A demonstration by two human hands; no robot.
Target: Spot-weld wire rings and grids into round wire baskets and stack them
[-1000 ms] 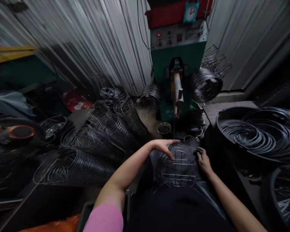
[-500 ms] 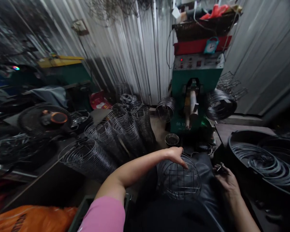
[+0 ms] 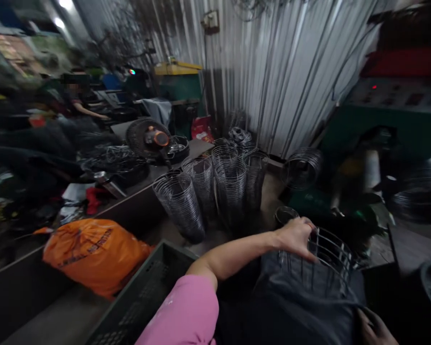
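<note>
My left hand (image 3: 297, 239) is closed on the upper rim of a round wire basket (image 3: 326, 268), thumb on the near side and fingers over the top. The basket rests tilted on the dark apron (image 3: 283, 306) over my lap. Low at the right, my right hand (image 3: 375, 328) is beside the apron's edge, smeared by motion and partly covered by dark cloth, so its fingers and anything in them cannot be made out.
Tall stacks of wire rings (image 3: 231, 191) stand left of centre. An orange bag (image 3: 96, 254) and a green crate (image 3: 143, 297) lie at lower left, a fan (image 3: 148, 139) behind. A green machine (image 3: 409, 129) is at right; a person (image 3: 77, 103) works far left.
The view has swung left, showing more of the crate and bag. The wire basket has tipped, its rim now raised in my left hand. My right hand has moved lower, toward the apron's edge.
</note>
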